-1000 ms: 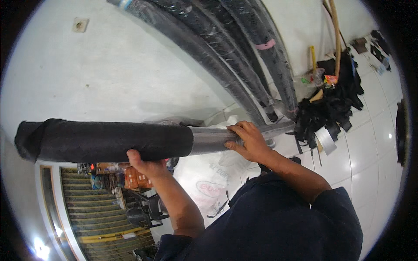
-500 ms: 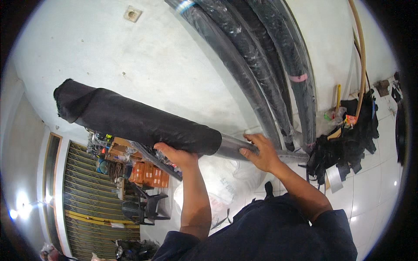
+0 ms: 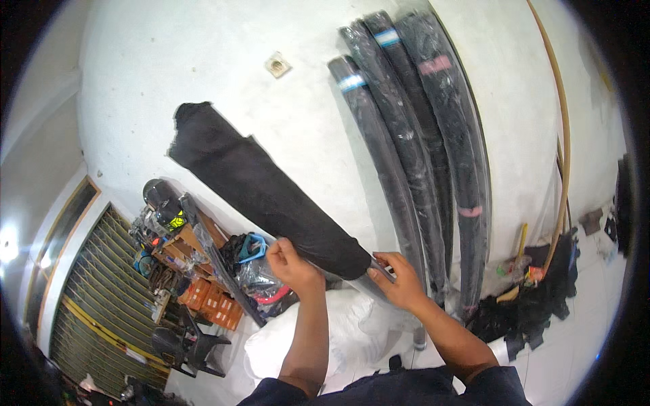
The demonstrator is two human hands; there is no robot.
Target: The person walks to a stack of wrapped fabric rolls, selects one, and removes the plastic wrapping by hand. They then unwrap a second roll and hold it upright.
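Note:
A long roll of black fabric (image 3: 254, 183) slants across the middle, its ragged end at the upper left. The lower part has a shiny grey plastic wrap (image 3: 366, 285), and its far end meets the floor. My left hand (image 3: 296, 266) is closed on the roll's lower left side, fingers curled against the cloth. Just below the cloth's lower edge, my right hand (image 3: 401, 283) grips the wrapped part, its thumb and fingertips close together. The undersides of both grips are hidden.
Several plastic-wrapped dark rolls (image 3: 443, 122) lean on the white wall to the right. A white sack (image 3: 338, 325) stands beneath my arms. Black scraps (image 3: 521, 321) lie at the right. A dark chair (image 3: 189, 345), orange boxes (image 3: 210, 302) and a folding gate (image 3: 108, 298) are at the left.
The roll has swung from nearly level to a steeper slant, its lower end pointing down to the floor. My right hand has moved to the cloth's edge, and my view has shifted.

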